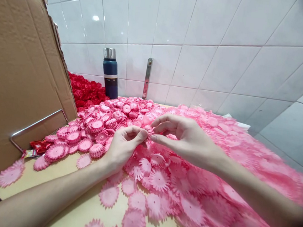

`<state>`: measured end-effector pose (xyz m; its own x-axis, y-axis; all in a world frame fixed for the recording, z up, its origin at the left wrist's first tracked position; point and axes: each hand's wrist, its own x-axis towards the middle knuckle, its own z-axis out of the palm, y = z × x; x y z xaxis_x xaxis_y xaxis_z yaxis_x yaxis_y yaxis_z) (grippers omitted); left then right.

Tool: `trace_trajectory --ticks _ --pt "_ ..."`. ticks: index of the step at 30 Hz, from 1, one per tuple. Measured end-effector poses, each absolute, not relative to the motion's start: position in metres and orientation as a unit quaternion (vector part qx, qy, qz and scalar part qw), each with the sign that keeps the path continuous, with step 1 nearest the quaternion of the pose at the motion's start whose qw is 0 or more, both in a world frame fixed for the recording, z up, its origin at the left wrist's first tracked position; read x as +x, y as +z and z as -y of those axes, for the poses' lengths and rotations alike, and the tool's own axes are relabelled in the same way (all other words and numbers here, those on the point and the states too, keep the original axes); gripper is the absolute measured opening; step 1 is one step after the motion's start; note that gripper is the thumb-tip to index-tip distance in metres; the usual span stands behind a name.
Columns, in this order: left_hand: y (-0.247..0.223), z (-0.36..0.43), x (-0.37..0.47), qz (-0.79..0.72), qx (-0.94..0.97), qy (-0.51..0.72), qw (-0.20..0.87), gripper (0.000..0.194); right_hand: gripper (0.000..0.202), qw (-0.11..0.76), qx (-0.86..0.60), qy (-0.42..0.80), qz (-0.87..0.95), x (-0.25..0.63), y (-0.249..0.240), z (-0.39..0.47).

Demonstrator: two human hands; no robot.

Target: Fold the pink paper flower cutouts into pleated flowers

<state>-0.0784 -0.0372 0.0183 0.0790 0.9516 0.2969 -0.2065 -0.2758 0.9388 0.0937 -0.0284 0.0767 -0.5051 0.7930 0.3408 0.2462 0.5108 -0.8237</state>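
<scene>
Between my two hands, above the middle of the pile, is a small pink petal disc (149, 129) with a fringed edge. My left hand (127, 143) is closed, its thumb and forefinger pinching the disc from the left. From the right, my right hand (178, 132) reaches in with thumb and curled forefinger closed at the disc's other edge. Part of the disc is hidden by the fingertips. Loose pink petal discs (158, 179) lie flat under and in front of the hands. Behind my left hand are thicker, stacked pink discs (97, 124).
A cardboard box (25, 62) stands at the left, with a bent metal rod (38, 123) and a red wrapper (39, 146) by it. A dark blue bottle (110, 74) stands near red discs (86, 90). A metal bracket (147, 78) is against the tiled wall (203, 22).
</scene>
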Motion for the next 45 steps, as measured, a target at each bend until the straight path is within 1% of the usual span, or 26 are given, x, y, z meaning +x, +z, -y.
trace_trajectory --ticks 10,15,19,22,26,31,37,45 --pt "0.024 0.043 -0.075 -0.35 0.557 0.569 0.494 0.029 0.021 0.38 -0.326 0.436 0.748 0.096 0.079 0.026" --pt "0.024 0.044 -0.074 -0.342 0.552 0.569 0.505 0.026 0.02 0.382 -0.325 0.469 0.727 0.101 0.081 0.022" --pt "0.025 0.044 -0.074 -0.349 0.557 0.562 0.502 0.026 0.006 0.352 -0.329 0.433 0.762 0.102 0.082 0.021" --pt "0.026 0.045 -0.075 -0.368 0.564 0.559 0.483 0.025 0.008 0.331 -0.348 0.371 0.795 0.1 0.084 0.025" --pt "0.027 0.044 -0.077 -0.386 0.574 0.561 0.455 0.023 0.008 0.331 -0.358 0.312 0.815 0.096 0.087 0.031" --pt "0.027 0.044 -0.077 -0.396 0.584 0.557 0.438 0.027 0.007 0.342 -0.344 0.323 0.813 0.095 0.084 0.032" --pt "0.029 0.048 -0.073 -0.383 0.58 0.557 0.456 0.031 0.015 0.303 -0.372 0.421 0.77 0.096 0.079 0.026" --pt "0.028 0.045 -0.074 -0.375 0.568 0.565 0.467 0.03 0.014 0.344 -0.389 0.392 0.759 0.111 0.087 0.016"
